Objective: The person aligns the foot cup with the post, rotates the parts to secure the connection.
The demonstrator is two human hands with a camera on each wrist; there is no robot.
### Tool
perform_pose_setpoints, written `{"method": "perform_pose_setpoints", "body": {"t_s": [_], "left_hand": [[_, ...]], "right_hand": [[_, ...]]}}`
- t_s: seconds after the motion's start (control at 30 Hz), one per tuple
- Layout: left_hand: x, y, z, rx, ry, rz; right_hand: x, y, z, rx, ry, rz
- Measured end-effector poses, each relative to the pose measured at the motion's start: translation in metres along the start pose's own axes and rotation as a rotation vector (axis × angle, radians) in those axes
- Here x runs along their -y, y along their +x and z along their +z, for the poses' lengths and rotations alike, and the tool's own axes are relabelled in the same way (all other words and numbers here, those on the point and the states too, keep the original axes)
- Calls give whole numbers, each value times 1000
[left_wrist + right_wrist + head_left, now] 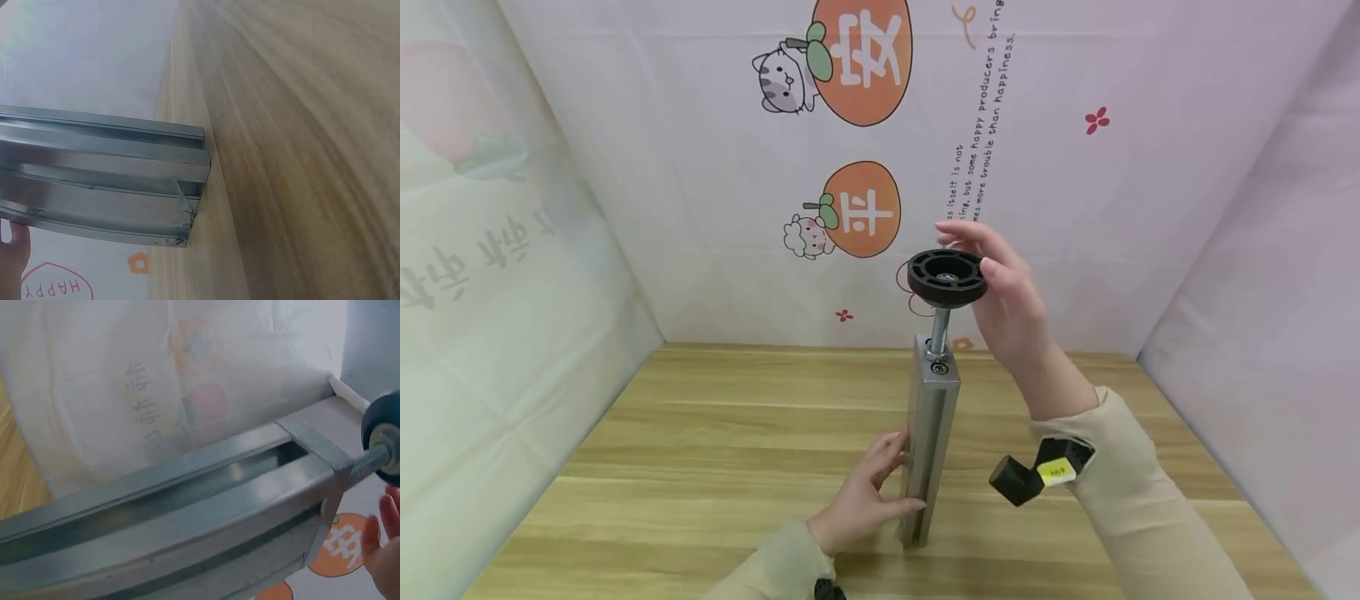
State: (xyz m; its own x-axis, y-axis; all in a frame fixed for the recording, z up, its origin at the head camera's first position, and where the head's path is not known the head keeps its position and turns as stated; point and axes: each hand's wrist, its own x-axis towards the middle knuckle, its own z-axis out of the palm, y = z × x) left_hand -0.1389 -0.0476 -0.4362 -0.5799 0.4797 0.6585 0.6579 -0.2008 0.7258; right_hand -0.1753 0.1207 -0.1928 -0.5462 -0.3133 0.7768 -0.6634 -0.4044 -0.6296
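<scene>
An aluminium profile (934, 442) stands upright over the wooden table, its lower end right at the wood in the left wrist view. A threaded rod (940, 329) rises from the end plate on its top and carries a round black levelling foot (942, 295). My left hand (859, 504) grips the profile low down, thumb on the near side and fingers on the far left side. Up at the foot is my right hand (1011, 312), thumb at the disc's right edge and loosely bent fingers behind it. A torn flap of film (183, 199) hangs near the profile's lower end.
The wood-grain table (737, 433) reaches back to a printed cloth backdrop (1037, 183). More pale cloth hangs at the left (490, 250) and right (1262, 275) sides. A black wrist camera (1033, 475) sticks out from the right sleeve.
</scene>
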Motion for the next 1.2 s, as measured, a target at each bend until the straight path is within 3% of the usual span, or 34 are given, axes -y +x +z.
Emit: {"method": "perform_pose_setpoints", "body": {"t_s": [0.1, 0.2, 0.43, 0.53, 0.63, 0.8, 1.03, 1.2], "left_hand": [[0, 1, 0, 2, 0, 5], [0, 1, -1, 2, 13, 16], [-1, 4, -1, -4, 20, 26], [0, 3, -1, 2, 28, 39], [1, 1, -1, 9, 21, 18], [-1, 1, 0, 14, 13, 1], [-1, 0, 0, 1, -14, -43], [-2, 0, 0, 0, 8, -18]], "right_hand": [[-6, 5, -11, 206, 292, 124], [-11, 10, -17, 357, 465, 181], [-12, 21, -9, 468, 739, 87], [-13, 21, -6, 490, 784, 62], [-15, 17, -5, 484, 738, 45], [-13, 12, -8, 413, 525, -16], [-5, 6, -8, 232, 221, -43], [5, 2, -1, 92, -65, -25]]}}
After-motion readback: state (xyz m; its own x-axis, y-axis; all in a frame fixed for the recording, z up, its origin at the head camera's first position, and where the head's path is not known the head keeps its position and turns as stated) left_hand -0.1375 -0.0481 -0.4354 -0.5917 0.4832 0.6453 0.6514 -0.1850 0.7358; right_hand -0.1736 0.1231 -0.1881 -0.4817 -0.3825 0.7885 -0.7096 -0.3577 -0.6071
